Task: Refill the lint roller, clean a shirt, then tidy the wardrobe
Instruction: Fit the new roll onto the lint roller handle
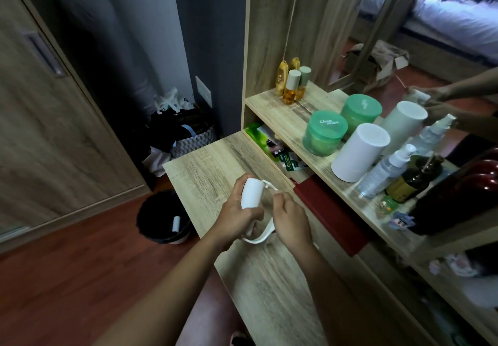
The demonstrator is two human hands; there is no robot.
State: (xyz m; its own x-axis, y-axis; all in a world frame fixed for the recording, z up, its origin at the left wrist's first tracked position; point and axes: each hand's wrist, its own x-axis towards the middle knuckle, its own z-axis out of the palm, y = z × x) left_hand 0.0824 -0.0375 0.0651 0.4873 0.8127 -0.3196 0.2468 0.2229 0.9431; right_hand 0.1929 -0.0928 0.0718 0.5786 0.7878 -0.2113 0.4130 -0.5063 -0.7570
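Above the wooden desk (204,162), your left hand (237,216) was wrapped round the white drum of the lint roller (251,190), holding it clear of the surface. Your right hand (292,221) had its fingers curled, pinching the roller's thin white arm just beside the drum, and the handle looped below between both hands. On the floor to the left stood a black bin (151,227) with a small white roll (176,223) inside. Two green jars (324,133) sat on the shelf.

"Char miss" on green jar lid (329,124)
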